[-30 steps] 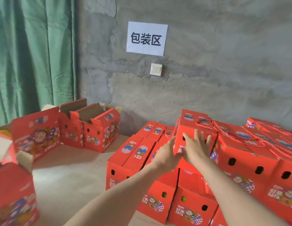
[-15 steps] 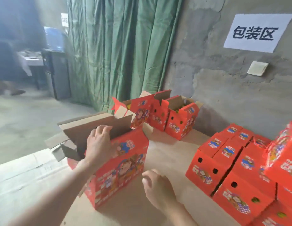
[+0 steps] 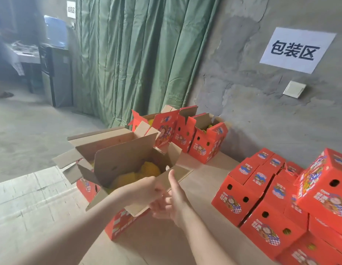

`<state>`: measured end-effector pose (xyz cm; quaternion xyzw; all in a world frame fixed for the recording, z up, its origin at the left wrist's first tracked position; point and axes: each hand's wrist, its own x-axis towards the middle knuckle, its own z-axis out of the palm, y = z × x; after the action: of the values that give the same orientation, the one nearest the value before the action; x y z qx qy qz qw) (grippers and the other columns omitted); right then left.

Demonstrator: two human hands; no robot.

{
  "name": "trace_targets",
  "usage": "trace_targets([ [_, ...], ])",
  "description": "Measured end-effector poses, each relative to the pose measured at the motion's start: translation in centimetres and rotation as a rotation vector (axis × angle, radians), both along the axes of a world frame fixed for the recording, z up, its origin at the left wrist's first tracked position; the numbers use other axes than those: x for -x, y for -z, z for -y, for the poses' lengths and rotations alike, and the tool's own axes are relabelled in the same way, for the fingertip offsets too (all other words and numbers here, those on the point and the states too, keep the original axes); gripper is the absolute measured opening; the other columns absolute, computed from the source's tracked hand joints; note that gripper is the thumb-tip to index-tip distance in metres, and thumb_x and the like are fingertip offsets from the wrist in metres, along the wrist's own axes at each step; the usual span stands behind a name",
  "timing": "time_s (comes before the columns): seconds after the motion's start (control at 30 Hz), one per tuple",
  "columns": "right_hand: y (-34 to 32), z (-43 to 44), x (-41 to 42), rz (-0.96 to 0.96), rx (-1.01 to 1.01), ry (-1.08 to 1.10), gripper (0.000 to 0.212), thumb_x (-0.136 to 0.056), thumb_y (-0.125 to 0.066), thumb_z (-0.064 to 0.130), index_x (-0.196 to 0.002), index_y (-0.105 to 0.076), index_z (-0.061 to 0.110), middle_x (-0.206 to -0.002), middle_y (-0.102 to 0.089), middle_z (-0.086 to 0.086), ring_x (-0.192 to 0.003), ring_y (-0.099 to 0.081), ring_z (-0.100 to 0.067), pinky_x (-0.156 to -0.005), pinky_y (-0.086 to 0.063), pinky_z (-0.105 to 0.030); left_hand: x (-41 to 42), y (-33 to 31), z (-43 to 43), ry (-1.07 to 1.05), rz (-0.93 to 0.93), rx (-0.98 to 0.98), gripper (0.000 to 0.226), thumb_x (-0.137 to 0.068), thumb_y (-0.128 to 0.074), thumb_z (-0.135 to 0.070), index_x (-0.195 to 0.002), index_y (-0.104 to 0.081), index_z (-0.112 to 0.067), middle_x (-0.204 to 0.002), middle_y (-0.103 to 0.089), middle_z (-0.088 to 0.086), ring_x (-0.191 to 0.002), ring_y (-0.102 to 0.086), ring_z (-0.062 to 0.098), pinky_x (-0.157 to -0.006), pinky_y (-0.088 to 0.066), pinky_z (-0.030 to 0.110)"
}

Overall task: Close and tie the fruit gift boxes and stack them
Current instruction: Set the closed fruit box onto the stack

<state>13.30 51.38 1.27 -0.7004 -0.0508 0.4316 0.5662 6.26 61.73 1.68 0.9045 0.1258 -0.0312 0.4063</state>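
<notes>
An open red fruit gift box (image 3: pixel 116 224) stands in front of me on a cardboard-covered surface, its brown flaps up and yellow fruit (image 3: pixel 147 169) showing inside. My left hand (image 3: pixel 147 190) is curled over the box's near flap (image 3: pixel 139 207). My right hand (image 3: pixel 172 199) pinches the same flap's right end, thumb up on its inner face and fingers beneath. To the right, closed red boxes (image 3: pixel 262 226) sit stacked in rows, with one more closed box (image 3: pixel 326 188) on top.
Two more open red boxes (image 3: pixel 206 146) stand at the back against the grey wall. A green curtain (image 3: pixel 137 54) hangs behind them. Flattened cardboard (image 3: pixel 42 197) covers the floor at left. A dark cabinet (image 3: pixel 55 73) and a person (image 3: pixel 0 60) are far left.
My hands left the closed box on the stack and my view swung left. The left hand moved from the open box's far flap to its near flap, and the right hand joined it.
</notes>
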Motion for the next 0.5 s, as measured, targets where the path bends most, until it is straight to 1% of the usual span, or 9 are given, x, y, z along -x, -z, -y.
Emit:
trace_targets([
  [0.07, 0.0, -1.2, 0.1, 0.038, 0.050, 0.039, 0.054, -0.085, -0.060, 0.058, -0.108, -0.060, 0.010, -0.105, -0.065, -0.013, -0.084, -0.070, -0.032, -0.055, -0.057, -0.037, 0.5, 0.2, -1.3, -0.042, -0.039, 0.309, 0.022, -0.091, -0.045, 0.000, -0.097, -0.066, 0.002, -0.085, -0.072, 0.014, -0.075, -0.071, 0.022, -0.071, -0.059, 0.029],
  [0.1, 0.2, -1.5, 0.1, 0.061, 0.055, 0.063, 0.044, -0.087, -0.063, 0.048, -0.106, -0.060, 0.007, -0.098, -0.068, -0.015, -0.079, -0.070, -0.032, -0.052, -0.057, -0.035, 0.5, 0.4, -2.0, -0.111, 0.030, 0.347, 0.017, -0.090, -0.051, -0.002, -0.094, -0.067, 0.001, -0.084, -0.071, 0.015, -0.074, -0.071, 0.024, -0.067, -0.059, 0.029],
  [0.13, 0.3, -1.8, 0.0, 0.073, 0.048, 0.084, 0.036, -0.090, -0.062, 0.039, -0.103, -0.060, 0.005, -0.090, -0.070, -0.017, -0.072, -0.070, -0.031, -0.049, -0.056, -0.033, 0.3, 0.6, -3.0, -0.239, 0.151, 0.284, 0.011, -0.088, -0.058, -0.007, -0.091, -0.068, -0.003, -0.085, -0.071, 0.013, -0.076, -0.070, 0.025, -0.066, -0.058, 0.031],
  [0.17, 0.4, -2.0, -0.1, 0.072, 0.038, 0.092, 0.028, -0.093, -0.060, 0.032, -0.100, -0.060, 0.004, -0.086, -0.071, -0.019, -0.067, -0.069, -0.031, -0.048, -0.055, -0.032, -0.1, 0.6, -4.6, -0.407, 0.283, 0.114, 0.010, -0.085, -0.064, -0.011, -0.094, -0.067, -0.008, -0.092, -0.069, 0.010, -0.084, -0.069, 0.026, -0.071, -0.057, 0.033],
  [0.23, 0.7, -2.3, 0.0, 0.067, 0.045, 0.070, 0.017, -0.094, -0.057, 0.023, -0.099, -0.057, 0.006, -0.087, -0.070, -0.019, -0.068, -0.068, -0.030, -0.047, -0.055, -0.031, -1.0, -0.2, -9.3, -0.684, 0.412, -0.411, 0.041, -0.080, -0.070, -0.021, -0.119, -0.057, -0.016, -0.121, -0.056, 0.008, -0.115, -0.051, 0.028, -0.094, -0.043, 0.040],
  [0.3, 1.2, -2.7, 0.5, 0.102, 0.093, 0.003, 0.012, -0.092, -0.057, 0.018, -0.099, -0.055, 0.009, -0.086, -0.067, -0.015, -0.068, -0.066, -0.027, -0.049, -0.056, -0.032, -1.2, -1.4, -13.8, -0.711, 0.217, -0.731, 0.063, -0.081, -0.070, -0.030, -0.135, -0.041, -0.018, -0.138, -0.039, 0.010, -0.129, -0.033, 0.030, -0.106, -0.028, 0.044],
  [0.33, 1.7, -2.8, 0.8, 0.119, 0.113, -0.036, 0.011, -0.090, -0.058, 0.018, -0.097, -0.054, 0.010, -0.082, -0.066, -0.013, -0.065, -0.065, -0.025, -0.050, -0.056, -0.032, -1.1, -1.6, -15.2, -0.660, 0.060, -0.788, 0.059, -0.084, -0.067, -0.031, -0.135, -0.041, -0.016, -0.137, -0.041, 0.010, -0.128, -0.036, 0.029, -0.104, -0.030, 0.043],
  [0.4, 2.4, -2.9, 1.2, 0.128, 0.137, -0.088, 0.012, -0.088, -0.054, 0.014, -0.098, -0.053, 0.007, -0.076, -0.067, -0.013, -0.053, -0.064, -0.023, -0.047, -0.054, -0.029, -1.0, -0.9, -15.7, -0.543, -0.186, -0.804, 0.032, -0.091, -0.055, -0.024, -0.122, -0.054, -0.015, -0.122, -0.057, 0.007, -0.113, -0.055, 0.026, -0.091, -0.047, 0.037],
  [0.5, 3.0, -2.5, 0.8, 0.115, 0.134, -0.066, 0.031, -0.088, -0.046, 0.005, -0.118, -0.049, 0.002, -0.091, -0.067, -0.020, -0.050, -0.064, -0.024, -0.042, -0.050, -0.027, -1.6, 0.9, -12.4, -0.359, -0.220, -0.986, 0.023, -0.096, -0.047, -0.016, -0.109, -0.065, -0.017, -0.104, -0.067, -0.002, -0.096, -0.065, 0.018, -0.078, -0.055, 0.029],
])
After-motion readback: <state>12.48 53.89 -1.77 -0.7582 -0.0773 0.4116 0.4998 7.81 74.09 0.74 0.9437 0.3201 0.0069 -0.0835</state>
